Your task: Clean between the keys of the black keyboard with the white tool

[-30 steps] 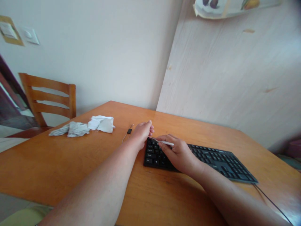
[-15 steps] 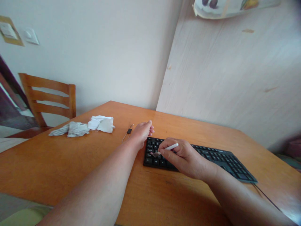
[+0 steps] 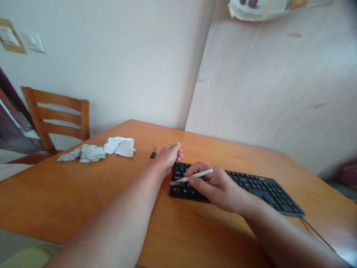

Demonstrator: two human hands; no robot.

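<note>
My right hand is closed in a pinch round a slim brush with a white handle. The brush slants down to the left, its pinkish bristle tip at the left edge of a black keyboard, by the lower-left keys. My left hand rests at the keyboard's far left corner with its fingers curled in and the thumb up. No object shows in those fingers, though the palm is partly hidden. Part of the key rows lies covered by my right hand.
The keyboard lies on a wooden table, its cable trailing off to the right. Left of my left hand is a small black piece with thin wires. Crumpled white and grey cloths lie farther left, near a wooden chair.
My right hand has brought the brush from the keyboard's far left keys toward the near side, then its tip moved left to the edge. My left hand has stayed in place.
</note>
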